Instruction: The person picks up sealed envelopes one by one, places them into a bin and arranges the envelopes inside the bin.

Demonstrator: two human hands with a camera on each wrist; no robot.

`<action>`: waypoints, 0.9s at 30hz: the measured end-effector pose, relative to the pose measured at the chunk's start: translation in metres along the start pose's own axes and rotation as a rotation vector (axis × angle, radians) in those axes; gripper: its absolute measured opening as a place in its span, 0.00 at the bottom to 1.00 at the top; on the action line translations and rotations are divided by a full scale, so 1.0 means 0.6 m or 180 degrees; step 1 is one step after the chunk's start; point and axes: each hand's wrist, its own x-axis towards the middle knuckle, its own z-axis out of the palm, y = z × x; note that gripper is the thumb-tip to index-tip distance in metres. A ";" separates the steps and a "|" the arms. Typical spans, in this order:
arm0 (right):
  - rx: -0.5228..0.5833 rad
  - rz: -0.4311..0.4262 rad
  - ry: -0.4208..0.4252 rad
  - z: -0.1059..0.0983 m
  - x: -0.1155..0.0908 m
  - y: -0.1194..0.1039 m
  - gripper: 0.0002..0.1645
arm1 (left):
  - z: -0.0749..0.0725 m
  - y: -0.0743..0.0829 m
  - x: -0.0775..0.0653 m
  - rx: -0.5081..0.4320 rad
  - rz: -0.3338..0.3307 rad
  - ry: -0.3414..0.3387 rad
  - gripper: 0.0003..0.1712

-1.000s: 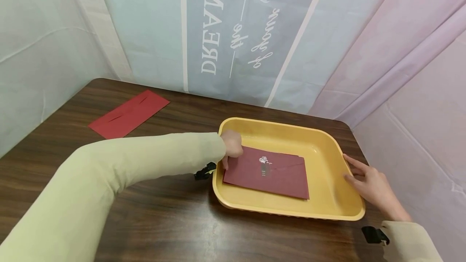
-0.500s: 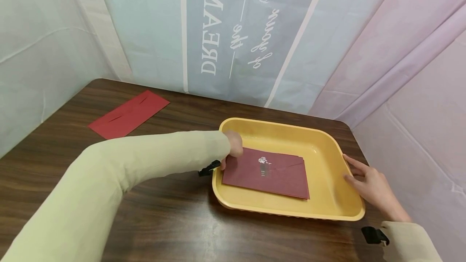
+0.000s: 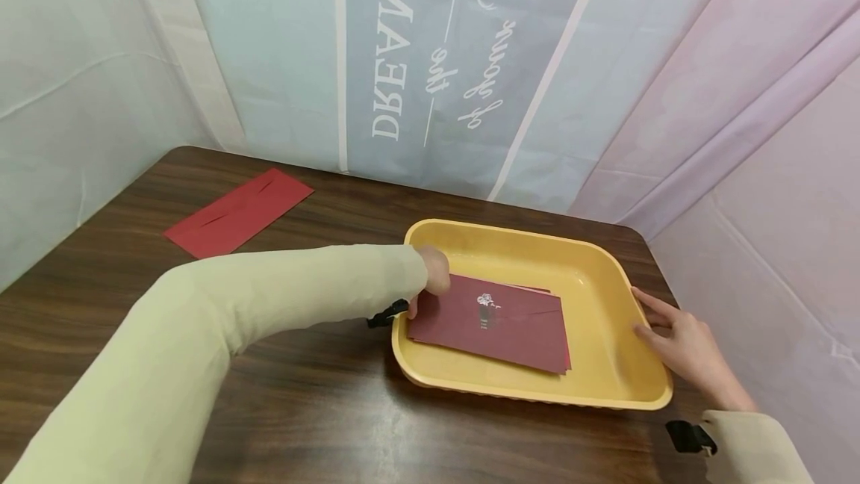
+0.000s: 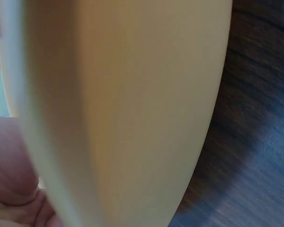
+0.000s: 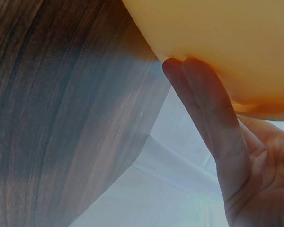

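Observation:
A yellow plastic basin sits on the table, with a small stack of maroon envelopes lying in its left part. White and dark print marks the top envelope. My left hand reaches over the left rim and grips the left end of that envelope; most of its fingers are hidden in the head view. In the left wrist view, the basin's outer wall covers most of the picture. My right hand pinches the basin's right rim, thumb inside and fingers against the outer wall.
A red envelope with slits lies alone at the back left of the dark wooden table. Printed cloth hangs behind the table, and pale cloth stands close on the right side.
The left hand has moved slightly to the right. The top envelope has shifted and turned a little, baring the edges of those under it. The right hand stays on the rim.

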 end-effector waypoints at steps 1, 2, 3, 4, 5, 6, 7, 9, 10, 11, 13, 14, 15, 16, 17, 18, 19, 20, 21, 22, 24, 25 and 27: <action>-0.0007 -0.0001 -0.0001 0.000 0.000 0.000 0.34 | -0.002 -0.001 -0.002 -0.0030 0.0030 -0.0017 0.15; -0.0011 -0.0003 0.0001 0.000 0.000 0.000 0.34 | -0.003 -0.002 -0.004 -0.0037 0.0076 -0.0034 0.15; -0.0008 -0.0003 -0.0002 0.000 0.000 0.000 0.34 | -0.005 -0.004 -0.005 -0.0024 0.0131 -0.0036 0.14; 0.0007 0.0001 -0.0014 0.000 0.000 0.000 0.34 | -0.008 -0.006 -0.006 -0.0035 0.0198 -0.0016 0.13; 0.0023 0.0001 -0.0027 -0.001 0.001 0.000 0.34 | -0.011 -0.009 -0.006 -0.0038 0.0293 0.0012 0.13; 0.0022 0.0006 -0.0019 -0.001 0.000 0.000 0.34 | -0.014 -0.013 -0.006 -0.0057 0.0388 0.0052 0.13; 0.0034 0.0018 -0.0025 -0.001 0.001 0.000 0.34 | -0.018 -0.017 -0.006 -0.0078 0.0499 0.0105 0.14; 0.0046 0.0024 -0.0030 -0.001 0.001 -0.001 0.35 | -0.027 -0.025 -0.006 -0.0148 0.0706 0.0255 0.17; 0.0044 0.0018 -0.0039 -0.001 0.001 0.000 0.35 | -0.031 -0.030 -0.007 -0.0265 0.0778 0.0325 0.18; 0.0034 0.0018 -0.0034 -0.001 0.001 0.000 0.34 | -0.036 -0.035 -0.008 -0.0362 0.0849 0.0391 0.20; 0.0010 0.0013 -0.0029 0.001 0.000 0.001 0.34 | -0.047 -0.045 -0.012 -0.0544 0.0949 0.0545 0.22; 0.0004 0.0007 -0.0031 0.001 -0.001 0.001 0.34 | -0.052 -0.051 -0.015 -0.0646 0.0970 0.0623 0.22; 0.0004 0.0006 -0.0032 0.002 -0.002 0.002 0.34 | -0.057 -0.056 -0.017 -0.0753 0.0974 0.0704 0.21; -0.0003 0.0008 -0.0036 0.003 -0.003 0.002 0.34 | -0.063 -0.062 -0.020 -0.0868 0.0967 0.0780 0.19; -0.0010 0.0014 -0.0025 0.003 -0.003 0.002 0.34 | -0.069 -0.068 -0.022 -0.0913 0.0954 0.0867 0.18; -0.0003 0.0018 -0.0027 0.004 -0.004 0.002 0.34 | -0.075 -0.075 -0.024 -0.0945 0.0923 0.0960 0.16; 0.0002 0.0022 -0.0016 0.004 -0.004 0.002 0.34 | -0.082 -0.083 -0.026 -0.0959 0.0875 0.1050 0.15; 0.0010 0.0023 -0.0015 0.004 -0.004 0.002 0.35 | -0.088 -0.092 -0.028 -0.0919 0.0806 0.1150 0.15; 0.0015 0.0025 -0.0012 0.004 -0.003 0.002 0.35 | -0.095 -0.103 -0.029 -0.0850 0.0728 0.1232 0.16; 0.0024 0.0021 -0.0020 0.003 -0.002 0.002 0.35 | -0.101 -0.115 -0.031 -0.0757 0.0626 0.1311 0.18; 0.0035 0.0022 -0.0012 0.003 -0.001 0.002 0.35 | -0.111 -0.143 -0.035 -0.0526 0.0401 0.1401 0.21; 0.0035 0.0020 -0.0007 0.002 -0.001 0.002 0.35 | -0.116 -0.159 -0.038 -0.0402 0.0294 0.1405 0.21; 0.0027 0.0016 0.0002 0.001 0.000 0.001 0.35 | -0.123 -0.189 -0.047 -0.0218 0.0094 0.1390 0.19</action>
